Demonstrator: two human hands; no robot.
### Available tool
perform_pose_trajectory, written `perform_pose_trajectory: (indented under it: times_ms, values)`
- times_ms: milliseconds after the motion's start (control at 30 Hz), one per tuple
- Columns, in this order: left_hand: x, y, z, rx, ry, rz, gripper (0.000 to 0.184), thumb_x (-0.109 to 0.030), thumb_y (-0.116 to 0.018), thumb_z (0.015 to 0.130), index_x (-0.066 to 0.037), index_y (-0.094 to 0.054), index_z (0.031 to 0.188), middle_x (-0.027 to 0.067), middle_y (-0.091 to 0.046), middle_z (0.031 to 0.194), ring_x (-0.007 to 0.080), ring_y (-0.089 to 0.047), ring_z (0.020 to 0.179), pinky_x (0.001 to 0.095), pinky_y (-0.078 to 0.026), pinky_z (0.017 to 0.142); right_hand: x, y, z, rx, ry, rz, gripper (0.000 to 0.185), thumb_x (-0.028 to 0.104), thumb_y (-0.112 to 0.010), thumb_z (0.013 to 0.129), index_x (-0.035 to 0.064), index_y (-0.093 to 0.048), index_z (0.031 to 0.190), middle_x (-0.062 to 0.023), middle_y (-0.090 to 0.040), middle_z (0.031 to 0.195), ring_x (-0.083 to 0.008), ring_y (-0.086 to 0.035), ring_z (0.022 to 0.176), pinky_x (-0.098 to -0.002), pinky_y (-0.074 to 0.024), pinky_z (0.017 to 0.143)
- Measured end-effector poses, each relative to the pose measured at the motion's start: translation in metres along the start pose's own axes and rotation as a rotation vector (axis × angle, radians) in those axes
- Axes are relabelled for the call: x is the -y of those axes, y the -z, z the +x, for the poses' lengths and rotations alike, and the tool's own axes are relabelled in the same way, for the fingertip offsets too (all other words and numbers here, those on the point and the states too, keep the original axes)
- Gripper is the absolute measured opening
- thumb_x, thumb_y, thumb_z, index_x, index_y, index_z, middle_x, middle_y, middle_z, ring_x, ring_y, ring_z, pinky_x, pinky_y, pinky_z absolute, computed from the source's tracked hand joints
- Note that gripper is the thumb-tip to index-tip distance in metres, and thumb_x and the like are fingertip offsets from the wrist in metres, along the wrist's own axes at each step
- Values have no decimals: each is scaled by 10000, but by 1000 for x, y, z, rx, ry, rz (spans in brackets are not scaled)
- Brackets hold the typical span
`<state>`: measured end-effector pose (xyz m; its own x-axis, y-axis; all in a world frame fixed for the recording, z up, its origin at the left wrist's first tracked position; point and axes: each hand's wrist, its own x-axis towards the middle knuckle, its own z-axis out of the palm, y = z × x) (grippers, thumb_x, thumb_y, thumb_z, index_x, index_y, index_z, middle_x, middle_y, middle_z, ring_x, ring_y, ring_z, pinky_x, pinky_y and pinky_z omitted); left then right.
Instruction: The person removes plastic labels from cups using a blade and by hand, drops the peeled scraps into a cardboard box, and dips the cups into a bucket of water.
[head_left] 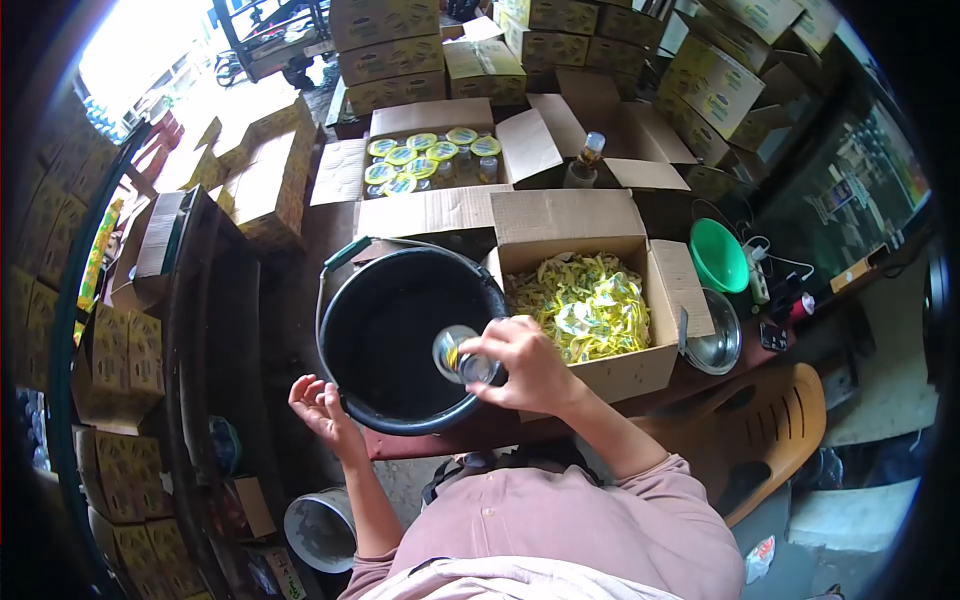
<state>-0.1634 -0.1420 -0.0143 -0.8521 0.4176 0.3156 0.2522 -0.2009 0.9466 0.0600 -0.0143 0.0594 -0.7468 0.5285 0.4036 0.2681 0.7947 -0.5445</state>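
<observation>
My right hand [525, 365] is closed round a small clear glass bottle or jar [455, 350], tilted over the right part of a large black bucket [338, 372]. Something yellow shows on or in the glass. Beside the bucket's lower left rim, my left hand [325, 405] is raised with its fingers apart and curled a little, holding nothing. Right of the bucket stands an open cardboard box [615, 383] full of crumpled yellow and green labels or wrappers [590, 310]. Behind the bucket, another open box [430, 208] holds several jars with yellow-green lids [400, 156].
A bottle [583, 165] stands behind the label box. At right are a green bowl [718, 255], a metal bowl [715, 340], a power strip and an orange plastic chair [785, 435]. A white bucket [320, 530] stands low at left. Stacked cartons surround the table.
</observation>
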Motion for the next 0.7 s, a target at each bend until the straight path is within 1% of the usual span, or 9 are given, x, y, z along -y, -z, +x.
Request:
perform_pose_trajectory:
  times_ms: [133, 200, 267, 333, 467, 533, 600, 667, 700]
  values:
    - [7, -6, -5, -133, -1, 88, 286, -120, -499, 841, -29, -413, 1097, 63, -424, 1025, 142, -414, 949, 264, -337, 858, -1, 7, -1, -155, -2, 59, 373, 235, -712, 596, 120, -598, 932, -55, -530, 794, -228, -536, 798, -351, -380, 796]
    - [11, -8, -11, -202, -11, 175, 314, -138, -513, 842, -16, -408, 1111, 88, -415, 1062, 184, -401, 1006, 302, -318, 902, -11, 11, -2, 143, 47, -70, 380, 247, -710, 603, 117, -595, 940, -52, -541, 785, -225, -545, 805, -357, -367, 795]
    - [17, -12, -18, -278, 23, 212, 327, -142, -516, 842, -11, -400, 1118, 93, -408, 1089, 198, -385, 1037, 317, -304, 918, -20, 17, 1, -28, -35, 146, 387, 250, -743, 589, 122, -614, 931, -39, -564, 786, -207, -554, 794, -342, -362, 797]
    - [23, -16, -26, -322, 54, 292, 384, -185, -546, 836, -12, -382, 1137, 101, -394, 1129, 208, -380, 1053, 326, -303, 913, -33, 38, 9, -211, -135, 267, 411, 207, -770, 585, 79, -604, 939, -53, -602, 821, -180, -572, 761, -328, -426, 715]
    - [33, -20, -29, -380, 12, 548, 450, -231, -585, 822, -33, -369, 1163, 110, -391, 1149, 224, -412, 1039, 352, -346, 846, -129, 84, 20, -617, -231, 363, 425, 213, -779, 593, 17, -596, 922, -77, -631, 871, -154, -599, 782, -270, -461, 644]
    - [37, -19, -30, -411, -42, 617, 454, -240, -589, 819, -34, -371, 1159, 108, -395, 1147, 236, -421, 1033, 373, -345, 846, -184, 132, 34, -760, -274, 125, 417, 202, -763, 617, 6, -594, 944, -79, -633, 856, -135, -600, 736, -248, -456, 622]
    - [36, -21, -32, -467, -70, 711, 454, -249, -588, 818, -31, -376, 1155, 109, -405, 1136, 241, -421, 1036, 380, -342, 851, -241, 171, 52, -870, -410, 185, 377, 187, -751, 630, 7, -604, 926, -76, -636, 819, -127, -600, 708, -261, -472, 636]
    - [43, -15, -32, -499, -122, 797, 449, -255, -585, 817, -26, -383, 1147, 112, -415, 1125, 249, -417, 1026, 386, -337, 860, -301, 203, 76, -900, -284, -150, 329, 179, -742, 631, 11, -614, 883, -88, -628, 795, -166, -611, 687, -282, -491, 637]
    - [43, -15, -32, -522, -104, 821, 435, -246, -584, 819, -14, -389, 1132, 115, -420, 1120, 247, -419, 1018, 381, -342, 869, -323, 211, 87, -856, -281, -187, 331, 190, -747, 616, 22, -618, 870, -88, -624, 793, -173, -612, 699, -289, -491, 641]
